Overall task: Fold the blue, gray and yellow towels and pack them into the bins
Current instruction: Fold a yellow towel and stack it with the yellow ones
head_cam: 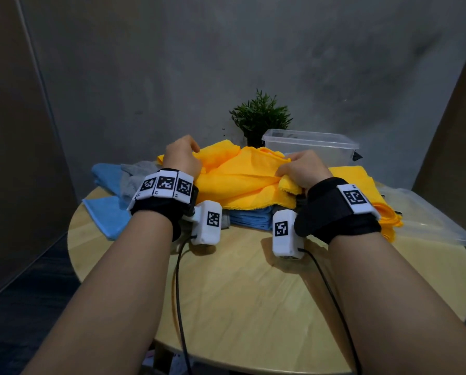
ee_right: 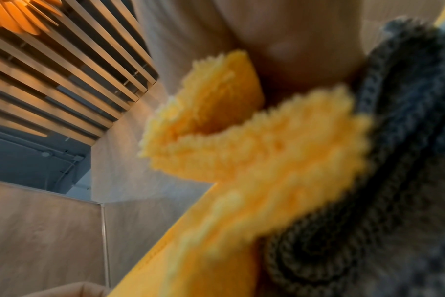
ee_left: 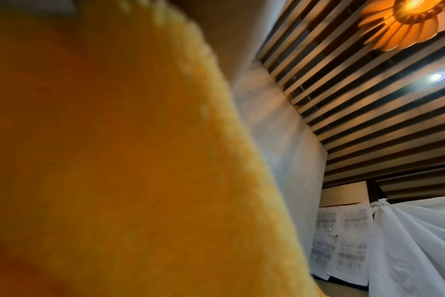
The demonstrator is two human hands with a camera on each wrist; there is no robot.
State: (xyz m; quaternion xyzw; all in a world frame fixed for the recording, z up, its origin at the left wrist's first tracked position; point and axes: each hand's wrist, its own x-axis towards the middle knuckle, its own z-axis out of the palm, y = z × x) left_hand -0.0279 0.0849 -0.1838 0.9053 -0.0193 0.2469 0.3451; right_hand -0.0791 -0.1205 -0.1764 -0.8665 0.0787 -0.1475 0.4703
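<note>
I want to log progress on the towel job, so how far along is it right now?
Done: a folded blue stack lies on the table. In hand: left hand and right hand both grip a rumpled yellow towel. Left: loose blue towel, gray towel, another yellow towel; the clear bin shows no towels inside.

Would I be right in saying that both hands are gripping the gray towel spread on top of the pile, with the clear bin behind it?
Not quite: the head view shows the left hand and right hand gripping the yellow towel, not a gray one. It is spread atop the pile, with the clear bin behind it.
</note>
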